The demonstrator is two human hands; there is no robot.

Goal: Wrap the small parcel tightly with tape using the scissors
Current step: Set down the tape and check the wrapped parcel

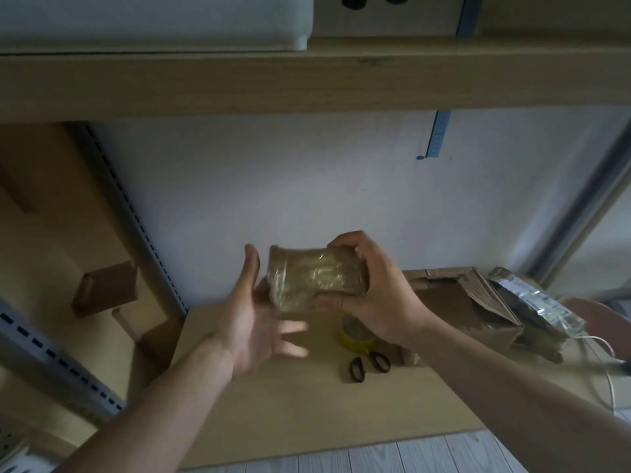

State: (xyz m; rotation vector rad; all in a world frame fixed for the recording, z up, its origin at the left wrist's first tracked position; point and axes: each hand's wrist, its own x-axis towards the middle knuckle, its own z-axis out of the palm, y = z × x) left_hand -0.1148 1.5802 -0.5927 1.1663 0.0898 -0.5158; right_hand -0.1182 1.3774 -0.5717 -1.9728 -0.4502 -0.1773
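Note:
A small brown parcel (316,278) covered in shiny clear tape is held up in the air above the wooden table (290,404). My right hand (372,288) grips its right end, thumb below and fingers curled over the top. My left hand (256,315) is spread beside and under the parcel's left end, fingers straight and blurred; I cannot tell whether it touches. A yellow tape roll (356,334) stands on the table under my right wrist. Black-handled scissors (368,365) lie just in front of the roll, their blades hidden.
An opened cardboard box (461,305) and a silvery packet (536,302) sit at the table's right. White cables (604,349) trail off the right edge. A shelf board (307,83) runs overhead. Metal rack uprights (129,213) and small boxes (106,288) stand at left.

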